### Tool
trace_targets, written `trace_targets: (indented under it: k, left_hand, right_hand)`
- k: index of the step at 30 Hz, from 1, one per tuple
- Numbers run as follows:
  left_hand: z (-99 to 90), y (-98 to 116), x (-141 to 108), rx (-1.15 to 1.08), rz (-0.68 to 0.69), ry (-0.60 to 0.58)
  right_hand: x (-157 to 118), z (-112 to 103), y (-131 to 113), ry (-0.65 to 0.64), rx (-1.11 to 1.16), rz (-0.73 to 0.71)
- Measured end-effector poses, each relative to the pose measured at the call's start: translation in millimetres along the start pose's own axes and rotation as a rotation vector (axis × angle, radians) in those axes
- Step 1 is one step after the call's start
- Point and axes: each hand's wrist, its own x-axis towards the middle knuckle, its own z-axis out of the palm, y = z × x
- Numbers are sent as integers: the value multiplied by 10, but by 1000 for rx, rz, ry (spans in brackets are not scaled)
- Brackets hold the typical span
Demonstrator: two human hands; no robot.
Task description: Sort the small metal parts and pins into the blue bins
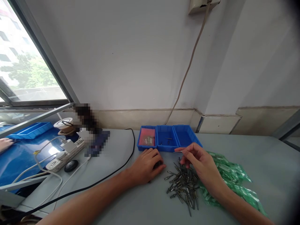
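Note:
My left hand (148,165) rests on the grey table with its fingers curled, just in front of the blue tray holding a pink sheet; what lies under its fingers is hidden. Over the pile of metal rivets (184,184), my right hand (197,161) pinches a thin metal rivet (178,151) between thumb and finger. Behind the hands stand three blue trays in a row. The left tray (139,145) has the pink sheet and a small clear bag, the middle tray (167,148) a few small metal pieces. No contents show in the right tray (191,131).
Green plastic bags (234,178) lie to the right of the pile. A black cable (112,171) crosses the table at left, near a black mouse (71,166) and a white power strip (67,154). Another person's hand (6,143) shows at the far left.

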Motion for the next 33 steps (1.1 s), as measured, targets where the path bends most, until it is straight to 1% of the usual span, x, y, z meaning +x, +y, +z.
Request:
trace_targets:
  k: [4,8,13,17,26,33]
  left_hand:
    - [6,-12,1,-24,-21,-14]
    - [28,-50,3,-55,-26,-31]
    - [55,-78,9,-52,-30,-62]
    - [67,-80,3,-23,-2,-66]
    - [86,-47,6,116,57,-48]
    - [128,-20,0,140,48,-23]
  right_hand:
    - [-13,4,-35,-4,-23,25]
    - [-14,21,-72,8,7,13]
    - [6,30,-18,13,-24,12]
    - [18,24,51,39,-70,-15]
    - [7,26,72,0,-84,-34]
    - [25,18,103,4,-105,-38]
